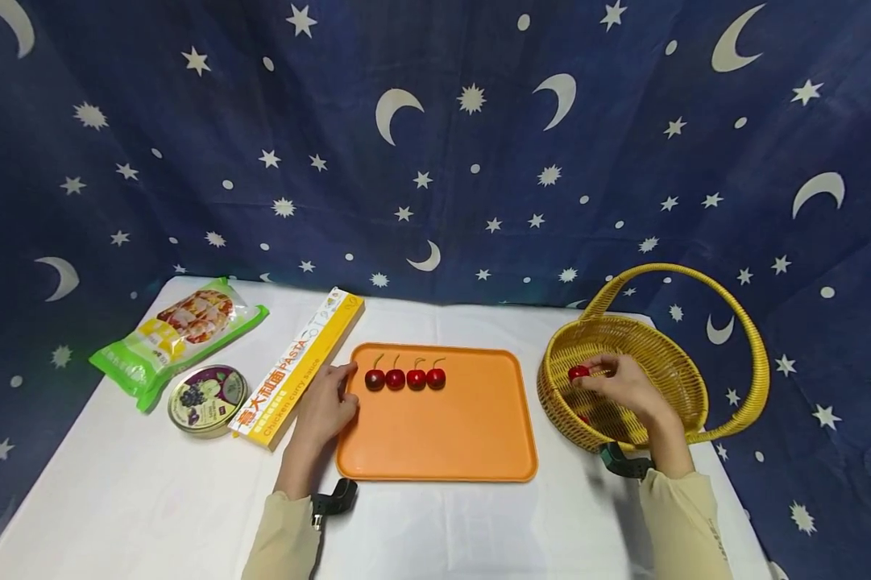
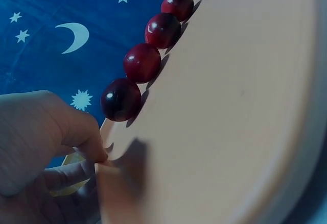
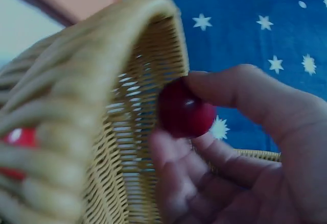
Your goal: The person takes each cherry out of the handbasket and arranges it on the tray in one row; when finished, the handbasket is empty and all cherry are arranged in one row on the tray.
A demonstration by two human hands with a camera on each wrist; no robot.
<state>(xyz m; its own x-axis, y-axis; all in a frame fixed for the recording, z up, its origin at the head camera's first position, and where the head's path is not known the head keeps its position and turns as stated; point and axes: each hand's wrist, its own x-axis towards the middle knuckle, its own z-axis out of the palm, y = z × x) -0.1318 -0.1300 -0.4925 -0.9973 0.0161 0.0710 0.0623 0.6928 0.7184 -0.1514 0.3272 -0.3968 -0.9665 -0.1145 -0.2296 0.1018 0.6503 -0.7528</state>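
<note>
Red, glossy little cherry (image 1: 578, 372) pinched in the right hand (image 1: 627, 391) over the yellow wicker basket (image 1: 667, 362) looks light and bruisable, while the left hand (image 1: 325, 407) rests relaxed against the orange plastic tray (image 1: 450, 435).

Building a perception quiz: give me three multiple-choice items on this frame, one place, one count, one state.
1. Where is the pasta box?
A. left of the tray
B. in the basket
C. right of the basket

2. How many cherries lie in a row on the orange tray?
A. two
B. four
C. six

3. What is the right hand doing?
A. lying flat on the table
B. gripping the basket handle
C. pinching a cherry over the yellow basket

Key: 1 A, the box lies beside the tray's left edge. 2 B, four show in a line. 3 C, fingers close round the fruit.
</note>
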